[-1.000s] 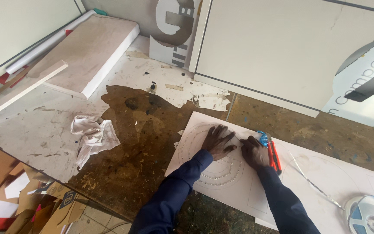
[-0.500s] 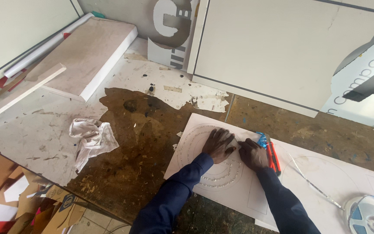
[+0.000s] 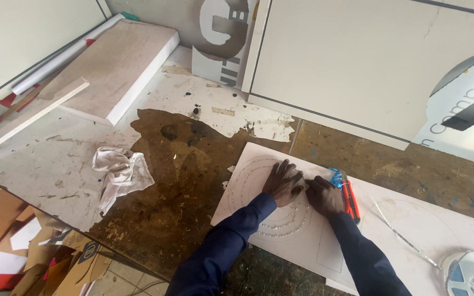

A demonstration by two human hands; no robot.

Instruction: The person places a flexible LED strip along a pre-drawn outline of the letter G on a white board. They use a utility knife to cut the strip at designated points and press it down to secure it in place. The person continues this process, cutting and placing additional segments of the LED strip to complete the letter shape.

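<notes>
Both hands, left hand (image 3: 283,182) and right hand (image 3: 325,195), are pressing flat on a white board (image 3: 303,230) lying beside an orange knife (image 3: 350,199).

Long dark navy sleeves on both arms; hands (image 3: 303,189) bare.

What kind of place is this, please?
Probably a sign-making workshop: a stained, worn workbench, large white panels leaning behind it, and both hands pressing on a white board marked with circles, a red utility knife beside them.
</notes>
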